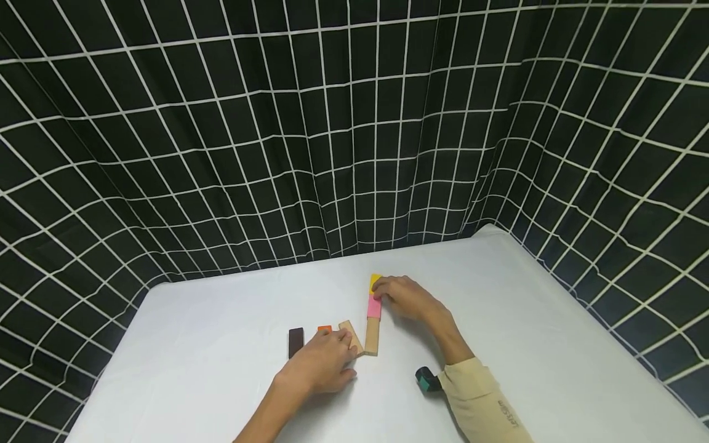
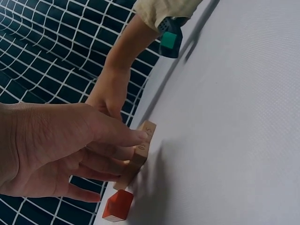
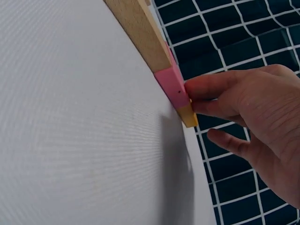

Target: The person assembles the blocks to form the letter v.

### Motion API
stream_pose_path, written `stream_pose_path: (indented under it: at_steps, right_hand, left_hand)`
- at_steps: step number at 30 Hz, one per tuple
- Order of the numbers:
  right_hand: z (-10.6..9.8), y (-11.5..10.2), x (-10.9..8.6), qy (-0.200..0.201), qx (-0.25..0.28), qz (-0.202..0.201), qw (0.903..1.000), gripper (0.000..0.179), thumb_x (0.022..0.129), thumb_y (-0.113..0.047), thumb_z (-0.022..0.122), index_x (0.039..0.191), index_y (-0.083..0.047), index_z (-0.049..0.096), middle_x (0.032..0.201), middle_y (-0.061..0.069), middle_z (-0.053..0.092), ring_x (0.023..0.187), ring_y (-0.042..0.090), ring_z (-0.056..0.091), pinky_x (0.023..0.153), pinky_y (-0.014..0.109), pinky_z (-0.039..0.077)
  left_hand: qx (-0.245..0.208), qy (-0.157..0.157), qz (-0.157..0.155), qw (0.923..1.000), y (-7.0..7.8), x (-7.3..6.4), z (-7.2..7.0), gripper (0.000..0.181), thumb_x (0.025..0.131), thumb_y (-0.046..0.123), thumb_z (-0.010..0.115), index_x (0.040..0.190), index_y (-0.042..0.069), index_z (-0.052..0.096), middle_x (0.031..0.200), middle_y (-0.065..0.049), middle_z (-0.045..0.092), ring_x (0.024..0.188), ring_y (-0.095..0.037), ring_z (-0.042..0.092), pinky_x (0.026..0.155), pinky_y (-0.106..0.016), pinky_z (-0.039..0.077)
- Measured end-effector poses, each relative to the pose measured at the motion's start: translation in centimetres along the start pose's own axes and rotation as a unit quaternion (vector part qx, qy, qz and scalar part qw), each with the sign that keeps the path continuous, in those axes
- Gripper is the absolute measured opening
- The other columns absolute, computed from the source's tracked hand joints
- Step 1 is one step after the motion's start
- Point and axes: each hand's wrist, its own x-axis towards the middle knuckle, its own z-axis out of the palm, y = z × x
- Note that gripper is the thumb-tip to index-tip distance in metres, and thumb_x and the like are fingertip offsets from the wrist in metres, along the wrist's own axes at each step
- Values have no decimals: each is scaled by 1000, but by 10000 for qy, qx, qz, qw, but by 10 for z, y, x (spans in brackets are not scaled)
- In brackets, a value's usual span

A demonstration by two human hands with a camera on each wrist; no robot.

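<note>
A straight row on the white table is made of a yellow block (image 1: 375, 280), a pink block (image 1: 374, 309) and a plain wooden block (image 1: 372, 337). My right hand (image 1: 408, 298) touches the yellow and pink blocks with its fingertips; in the right wrist view its thumb stays apart from them. A second wooden block (image 1: 346, 325) lies slanted, its near end close to the row. Over it reaches my left hand (image 1: 322, 362), fingers extended at the block and thumb spread away. An orange block (image 2: 118, 206) is beside the left fingers, partly covered in the head view.
Left of the orange block lies a dark brown block (image 1: 296, 342), partly behind the left hand. A black wrist device with a green patch (image 1: 425, 380) sits at the right sleeve. Black curtains with a white grid (image 1: 343, 147) stand along the table's back and sides.
</note>
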Motion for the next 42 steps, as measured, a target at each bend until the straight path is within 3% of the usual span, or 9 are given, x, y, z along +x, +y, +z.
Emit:
stream_pose_path:
  at_steps: [3,7,11,15,18,21,25,34,42]
  right_hand:
    - [1,-3,2,-122,50,118,9998,31,95,11,58,109,-6,81,120,8,78,121,29,72,108,47,56]
    - [-4,-5,3,-327,141,340,9988,36,95,12,55,112,-5,80,123,8,77,123,30,71,111,47,55]
    - [-6,-8,2,-458,204,430,9978,35,96,11,54,115,-4,80,125,10,77,124,31,70,111,48,54]
    - [-4,-10,-1,-577,276,578,9963,34,96,11,55,116,-2,79,127,12,76,127,34,69,113,50,53]
    - [-2,-11,-2,-643,296,612,9956,36,95,12,53,117,-2,78,129,12,75,128,34,68,114,51,51]
    - [-2,-10,-2,-625,259,568,9961,38,94,12,53,118,-3,78,128,12,75,127,35,68,113,52,51]
    - [-4,-10,-1,-615,251,567,9962,40,94,12,53,120,-5,78,126,11,76,124,34,69,112,52,53]
    - [-16,-7,2,-657,307,914,9932,45,97,8,48,128,-9,76,133,10,74,131,35,64,115,53,50]
    - [-11,-11,1,-704,408,829,9932,45,95,11,48,125,-6,76,132,11,74,132,36,65,115,53,50]
  left_hand:
    - [-220,18,-35,9998,-3,-1,0,33,95,38,71,115,13,75,131,-7,73,126,-23,68,113,-44,51]
    - [-404,-33,21,9992,-7,7,-8,20,95,35,72,86,17,72,94,4,70,88,-11,66,100,-38,56]
    - [-660,-224,85,9975,-10,15,-16,16,96,31,72,88,21,80,81,12,71,70,-3,52,89,-31,57]
    - [-896,-431,16,9950,-12,16,-18,15,96,30,72,104,25,83,93,16,79,76,-3,59,94,-32,56]
    - [-870,-508,-34,9949,-14,13,-19,23,97,29,70,117,27,80,107,14,79,92,-9,69,103,-36,55]
    - [-938,-463,-150,9944,-20,11,-22,37,98,27,68,134,27,72,128,6,76,114,-16,72,111,-43,51]
    - [-1287,-244,-380,9907,-35,7,-32,44,100,26,66,144,23,65,149,-7,64,126,-25,70,118,-52,46]
    - [-1372,-113,-874,9866,-76,-4,-50,48,100,26,70,146,17,62,150,-8,63,140,-31,60,123,-55,41]
    - [-1523,-327,-468,9867,-81,-11,-26,48,96,22,74,143,16,66,148,-10,64,137,-32,62,117,-50,49]
